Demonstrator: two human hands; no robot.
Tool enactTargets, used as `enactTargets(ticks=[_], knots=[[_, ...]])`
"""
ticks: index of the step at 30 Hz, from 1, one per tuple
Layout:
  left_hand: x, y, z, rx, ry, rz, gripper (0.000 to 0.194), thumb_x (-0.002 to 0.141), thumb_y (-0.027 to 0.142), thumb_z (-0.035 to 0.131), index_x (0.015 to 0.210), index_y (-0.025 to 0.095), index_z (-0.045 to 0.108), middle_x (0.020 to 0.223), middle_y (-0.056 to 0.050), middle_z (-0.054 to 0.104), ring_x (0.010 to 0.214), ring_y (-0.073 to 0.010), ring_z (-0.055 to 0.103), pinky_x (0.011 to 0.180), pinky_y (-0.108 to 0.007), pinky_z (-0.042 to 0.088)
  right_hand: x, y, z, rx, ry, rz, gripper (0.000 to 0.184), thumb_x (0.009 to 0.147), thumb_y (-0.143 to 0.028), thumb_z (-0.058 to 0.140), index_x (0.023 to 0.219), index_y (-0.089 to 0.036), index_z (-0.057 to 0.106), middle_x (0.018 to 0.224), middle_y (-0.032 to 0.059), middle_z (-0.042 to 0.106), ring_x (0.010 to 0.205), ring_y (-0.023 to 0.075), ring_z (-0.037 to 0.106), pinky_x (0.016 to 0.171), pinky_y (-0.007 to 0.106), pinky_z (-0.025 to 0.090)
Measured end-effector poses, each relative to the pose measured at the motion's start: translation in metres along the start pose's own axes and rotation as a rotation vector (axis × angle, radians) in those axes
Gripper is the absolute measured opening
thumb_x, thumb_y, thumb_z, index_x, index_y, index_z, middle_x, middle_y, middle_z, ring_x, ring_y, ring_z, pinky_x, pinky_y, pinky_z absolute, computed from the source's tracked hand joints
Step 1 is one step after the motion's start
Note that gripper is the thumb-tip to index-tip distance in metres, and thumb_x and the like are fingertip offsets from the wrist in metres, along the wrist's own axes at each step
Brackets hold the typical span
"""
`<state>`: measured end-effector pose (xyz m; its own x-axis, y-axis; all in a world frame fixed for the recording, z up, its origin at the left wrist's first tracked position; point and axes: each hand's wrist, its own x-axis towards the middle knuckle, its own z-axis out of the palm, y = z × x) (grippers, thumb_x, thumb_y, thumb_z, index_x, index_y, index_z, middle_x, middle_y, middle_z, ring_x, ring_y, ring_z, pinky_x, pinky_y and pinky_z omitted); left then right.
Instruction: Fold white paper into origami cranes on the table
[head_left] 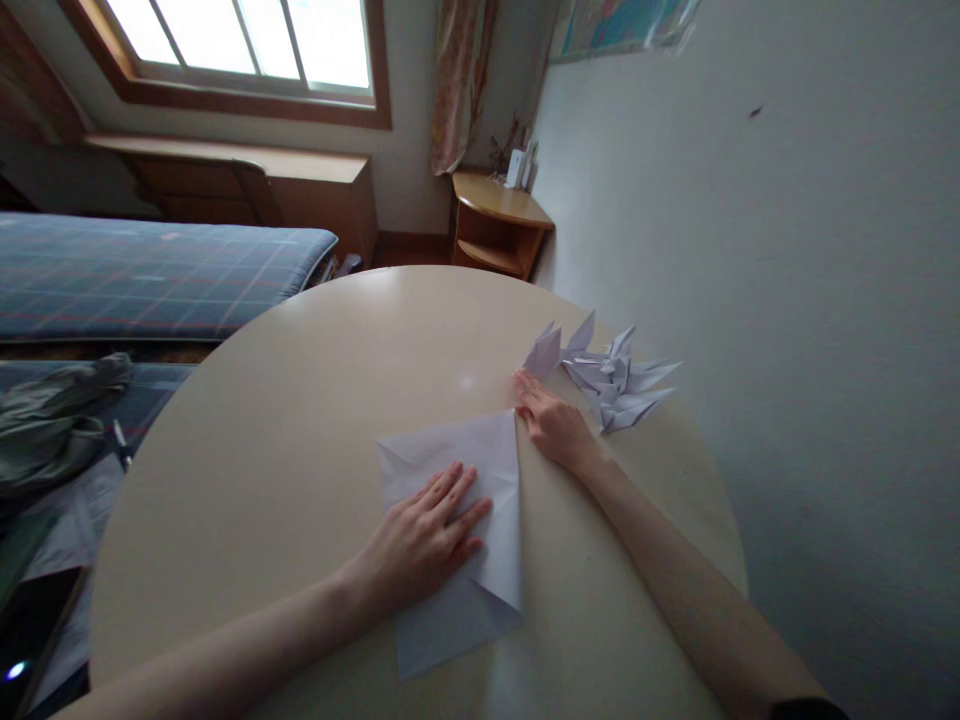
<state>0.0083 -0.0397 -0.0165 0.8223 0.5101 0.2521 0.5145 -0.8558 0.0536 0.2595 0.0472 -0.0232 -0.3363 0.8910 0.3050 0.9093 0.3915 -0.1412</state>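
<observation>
A white sheet of paper lies on the round cream table, with creases across it and a flap folded over along its right side. My left hand rests flat on the sheet, fingers stretched out. At the sheet's upper right corner is my right hand, its fingers extended and its thumb close to the corner; whether it touches the paper I cannot tell. Just beyond those fingers sits a cluster of folded white paper cranes, with pointed wings and tails.
A white wall runs close along the table's right side. On the left are a blue plaid mattress, crumpled clothing and a dark phone on papers. A corner shelf and a wooden desk stand behind.
</observation>
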Motion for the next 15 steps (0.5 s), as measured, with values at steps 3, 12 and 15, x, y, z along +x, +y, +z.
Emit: enactTargets(ticks=[3, 12, 15], knots=[[0.0, 0.0, 0.002, -0.015, 0.007, -0.013, 0.037, 0.093, 0.035, 0.043, 0.123, 0.019, 0.055, 0.137, -0.016, 0.045, 0.127, -0.0301, 0.04, 0.099, -0.043, 0.044, -0.008, 0.003, 0.001, 0.106, 0.109, 0.045, 0.045, 0.086, -0.012, 0.037, 0.13, -0.012, 0.048, 0.134, 0.0113, 0.05, 0.125, 0.0214, 0.044, 0.104, 0.039, 0.039], [0.0, -0.003, 0.002, -0.031, 0.03, 0.01, 0.036, 0.093, 0.034, 0.042, 0.123, 0.019, 0.055, 0.136, -0.016, 0.046, 0.127, -0.0302, 0.04, 0.099, -0.044, 0.044, -0.011, -0.005, -0.003, 0.177, 0.217, 0.3, 0.022, 0.083, -0.019, 0.047, 0.087, -0.017, 0.068, 0.088, 0.0089, 0.067, 0.088, 0.0236, 0.058, 0.082, 0.037, 0.046], [0.0, -0.003, 0.002, -0.037, 0.036, 0.006, 0.036, 0.093, 0.035, 0.042, 0.123, 0.019, 0.054, 0.136, -0.016, 0.046, 0.127, -0.0303, 0.04, 0.098, -0.044, 0.044, -0.007, -0.009, 0.001, 0.177, 0.189, 0.374, 0.018, 0.082, -0.023, 0.05, 0.077, -0.017, 0.065, 0.082, 0.0083, 0.063, 0.082, 0.0225, 0.057, 0.078, 0.035, 0.046]])
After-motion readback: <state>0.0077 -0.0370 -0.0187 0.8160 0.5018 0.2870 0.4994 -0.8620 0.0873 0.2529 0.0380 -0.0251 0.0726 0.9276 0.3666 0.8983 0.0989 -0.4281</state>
